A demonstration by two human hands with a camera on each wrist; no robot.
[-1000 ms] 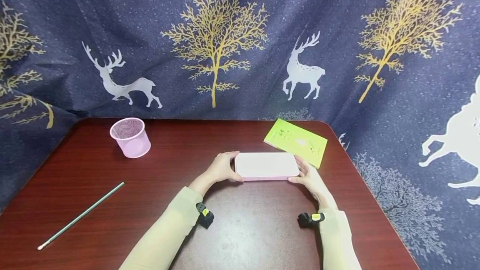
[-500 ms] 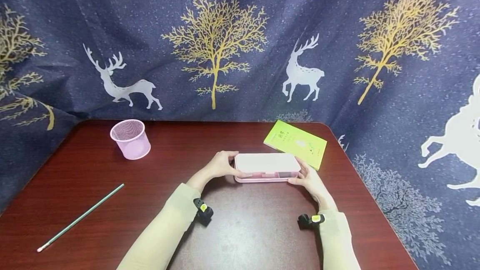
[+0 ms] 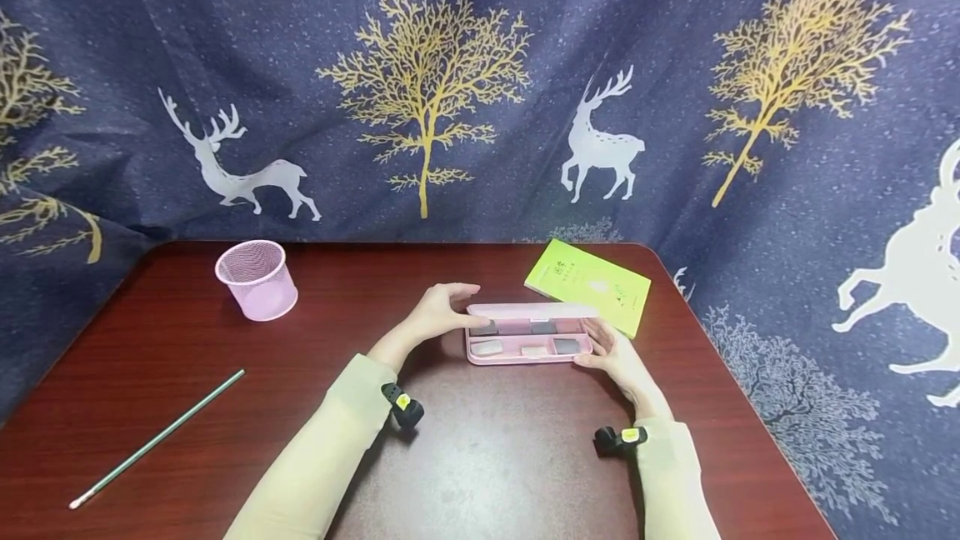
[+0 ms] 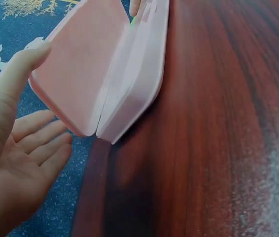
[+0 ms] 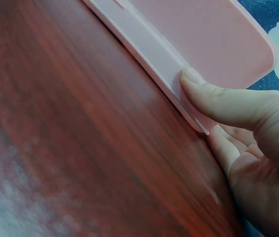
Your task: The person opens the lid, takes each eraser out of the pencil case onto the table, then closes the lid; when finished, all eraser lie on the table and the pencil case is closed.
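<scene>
A pink pencil case sits on the table with its lid raised. Several small pale and dark blocks lie inside. At the case's left end is my left hand; its thumb touches the edge of the lid, while the other fingers extend loosely behind it. My right hand grips the opposite end, its thumb on the rim and fingers around the outside. Part of those fingers is hidden behind the case.
Behind the case, to the right, lies a yellow-green book. A pink mesh pen holder stands at the back left. One thin green stick with a pale end lies at the front left. A patterned cloth hangs behind the table.
The lid has swung up and back from closed, exposing the inside. My left thumb has risen with it, and the left fingers have spread from the case. The right hand keeps its hold.
</scene>
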